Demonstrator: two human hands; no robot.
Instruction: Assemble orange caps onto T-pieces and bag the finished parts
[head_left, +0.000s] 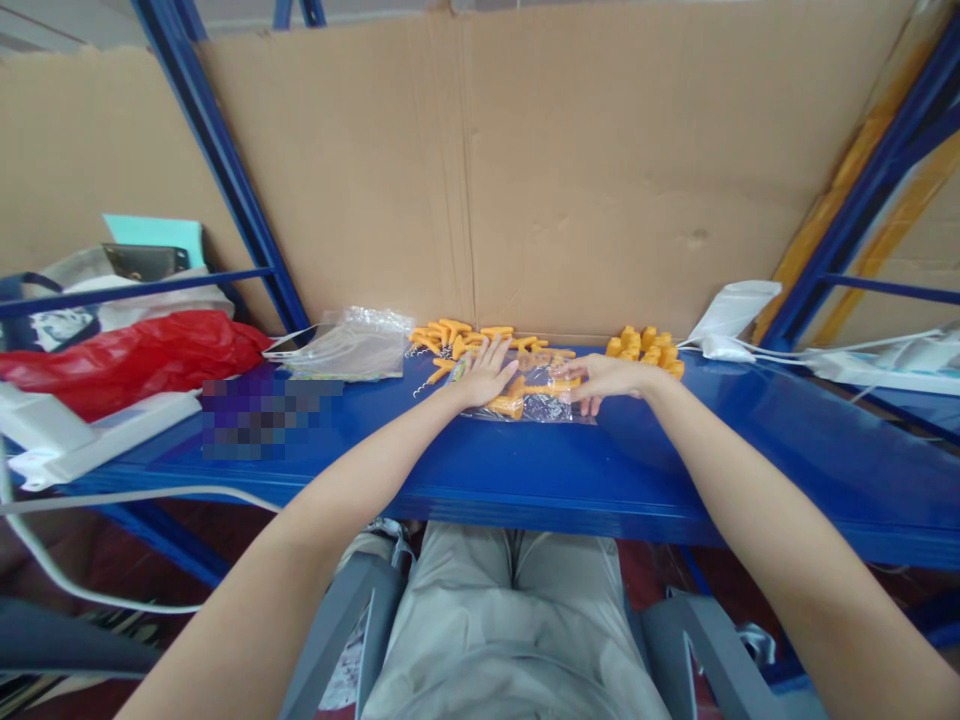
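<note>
My left hand (484, 378) lies flat with fingers spread over the left part of a clear plastic bag (551, 408) on the blue table. Yellow pieces, one of them long, show through the film. At the bag's right end, the fingers of my right hand (604, 378) are bent around its edge, near the tip of the long yellow piece; the exact grip is partly hidden. Behind my left hand is a loose pile of corkscrews (452, 328) with yellow T-shaped handles and metal spirals. A cluster of yellow plastic pieces (643, 345) stands behind my right wrist.
A stack of clear bags (356, 345) lies to the left on the blue table (525, 470). Farther left are a red plastic bag (150, 360) and a white power strip (112, 440). White cables and a white packet (731, 320) sit at right. Cardboard (600, 160) walls the back.
</note>
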